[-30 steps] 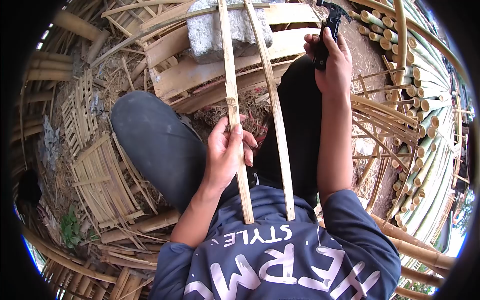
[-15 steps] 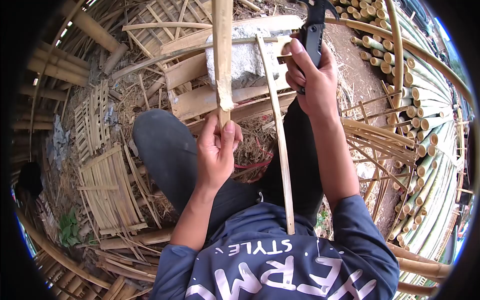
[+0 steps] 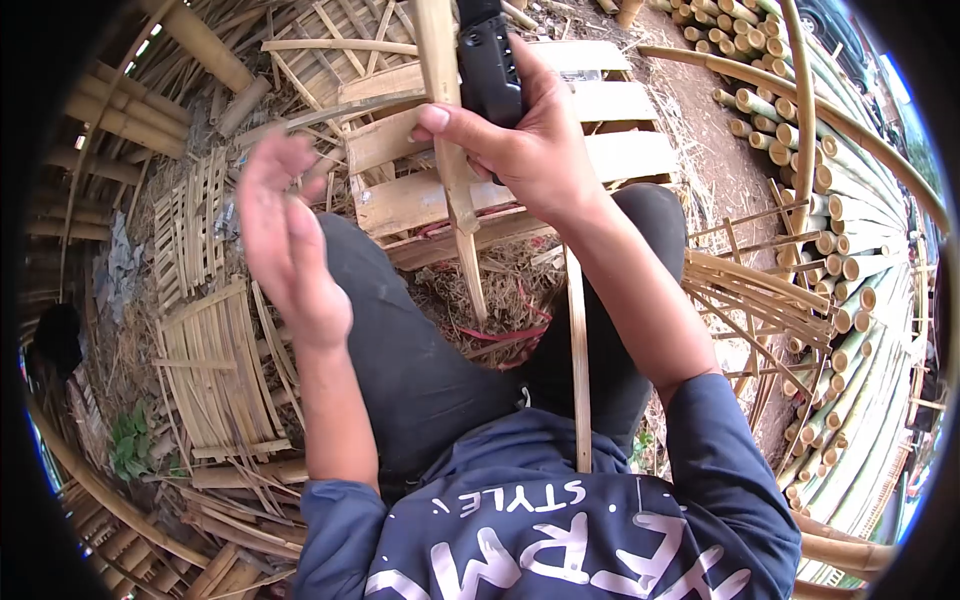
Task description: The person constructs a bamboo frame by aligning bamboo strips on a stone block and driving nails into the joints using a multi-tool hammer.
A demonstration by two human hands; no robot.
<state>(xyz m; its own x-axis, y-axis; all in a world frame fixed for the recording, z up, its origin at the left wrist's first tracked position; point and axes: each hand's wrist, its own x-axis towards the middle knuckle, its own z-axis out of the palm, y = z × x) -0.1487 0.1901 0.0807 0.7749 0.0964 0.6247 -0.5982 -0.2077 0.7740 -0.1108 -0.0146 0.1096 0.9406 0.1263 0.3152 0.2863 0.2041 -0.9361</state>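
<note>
Head view, the only one. Bamboo strip (image 3: 457,188) stands lengthwise before the slatted platform (image 3: 630,155): upper part runs out at the top of the picture, lower tip hangs past the platform's near edge, over the straw between the knees. Right hand (image 3: 540,140) closed round a black tool (image 3: 490,75), thumb laid across the strip so that both appear gripped together. Left hand (image 3: 283,230) blurred, empty, fingers spread apart, off the platform's left edge and clear of the strip. A second strip (image 3: 580,370) runs from the shirt (image 3: 500,520) hem up to the right forearm; its top is out of sight.

Handling, as judged: light, fairly stiff along its length with some spring, dry rather than slippery. Likely to splinter at the cut edges; the rough spot on its lower part looks the weakest place. Best hold: pinch the flat faces, fingers away from the edges, a little to one side of that spot.

Against half a second ago: the left hand was then pinching the strip below its rough spot; now it has let go and swung left. The right hand, then well apart from it near the platform's right side, has crossed over with the tool. Lower tip now shows. Stone block, plain then, cannot be made out; hand and tool stand in front.
</note>
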